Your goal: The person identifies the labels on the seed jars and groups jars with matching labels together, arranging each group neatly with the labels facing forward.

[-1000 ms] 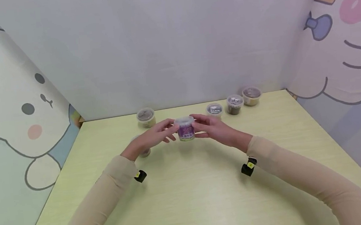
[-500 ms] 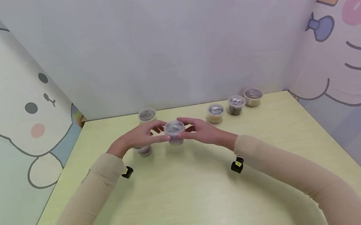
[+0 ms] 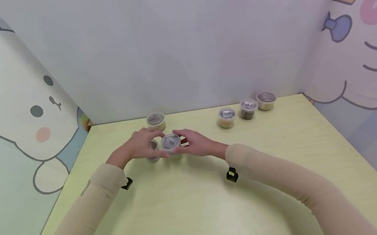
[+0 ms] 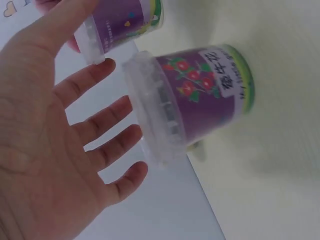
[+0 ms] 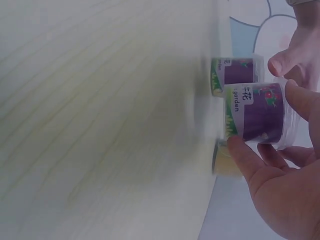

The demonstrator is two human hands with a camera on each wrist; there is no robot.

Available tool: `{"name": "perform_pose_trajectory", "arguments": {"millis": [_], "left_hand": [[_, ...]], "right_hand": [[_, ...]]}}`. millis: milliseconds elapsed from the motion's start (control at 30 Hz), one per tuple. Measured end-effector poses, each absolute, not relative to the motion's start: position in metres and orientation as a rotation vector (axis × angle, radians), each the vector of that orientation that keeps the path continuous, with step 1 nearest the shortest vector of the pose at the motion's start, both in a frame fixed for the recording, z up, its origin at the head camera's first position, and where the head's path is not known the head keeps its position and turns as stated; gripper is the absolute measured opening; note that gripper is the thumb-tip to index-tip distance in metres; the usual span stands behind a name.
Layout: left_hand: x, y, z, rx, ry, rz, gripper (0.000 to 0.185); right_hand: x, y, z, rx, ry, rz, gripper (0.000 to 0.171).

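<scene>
My right hand grips a clear lidded plastic cup with a purple flower label, thumb and fingers on its right side. In the right wrist view this cup is close over the table. My left hand is at the cup's left side, thumb and index apart; in the left wrist view its fingers are spread, the index tip right at the lid. A second purple-labelled cup stands on the table just left of the held one, partly hidden under my left hand in the head view.
Another lidded cup stands at the back left of the pale table. At the back right stand a cup with orange-yellow contents, a dark one and a wider tub. White curtain-like walls enclose the table.
Both hands have moved left and slightly nearer with the purple cup, lowering it beside the second cup. The left hand's fingers have loosened around it.
</scene>
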State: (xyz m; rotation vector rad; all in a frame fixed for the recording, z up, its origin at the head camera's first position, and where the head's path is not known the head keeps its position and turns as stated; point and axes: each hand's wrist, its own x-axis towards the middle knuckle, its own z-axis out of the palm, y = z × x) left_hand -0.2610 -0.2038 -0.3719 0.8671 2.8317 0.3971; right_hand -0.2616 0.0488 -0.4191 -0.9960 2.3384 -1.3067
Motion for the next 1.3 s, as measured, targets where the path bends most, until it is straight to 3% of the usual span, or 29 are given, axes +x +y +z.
{"name": "perform_pose_trajectory", "arguments": {"millis": [300,500,1300], "left_hand": [[-0.261,-0.219,-0.383,0.839,2.866,0.370,0.087],[-0.260,-0.230,-0.393,0.885,2.823,0.434,0.077],[-0.265,-0.217,-0.399,0.896,2.794,0.426,0.080]], "right_hand": [[-0.268,0.028,-0.435,-0.955,2.306,-1.358,0.079],[-0.265,0.018,-0.441,-0.976,2.277,-1.348,0.079],[-0.263,0.027,-0.439,-0.882,2.312,-1.316,0.070]]}}
